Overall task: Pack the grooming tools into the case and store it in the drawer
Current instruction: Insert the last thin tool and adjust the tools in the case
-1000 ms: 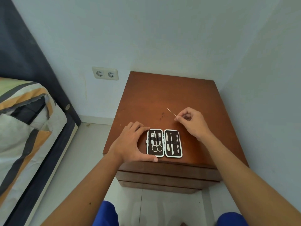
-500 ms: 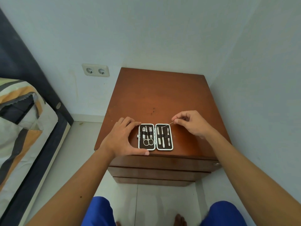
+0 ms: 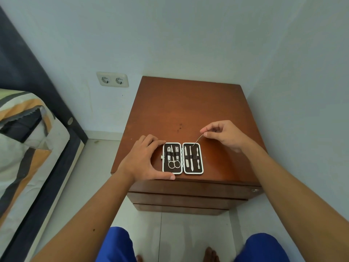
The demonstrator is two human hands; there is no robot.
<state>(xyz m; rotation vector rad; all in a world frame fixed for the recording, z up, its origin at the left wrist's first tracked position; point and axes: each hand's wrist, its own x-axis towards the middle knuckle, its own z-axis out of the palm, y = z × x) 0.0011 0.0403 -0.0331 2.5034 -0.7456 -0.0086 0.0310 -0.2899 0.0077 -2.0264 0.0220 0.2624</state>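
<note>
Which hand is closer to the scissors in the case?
Left. The left hand rests against the open case beside the scissors; the right hand is beyond the other half, holding a thin pick.

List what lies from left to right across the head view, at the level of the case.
Bed → left hand → scissors → nail file → thin pick → right hand.

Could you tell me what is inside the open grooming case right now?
The case holds scissors and clippers on its left half, three slim tools on its right. A thin tool is entering. Nothing hides its contents.
</note>
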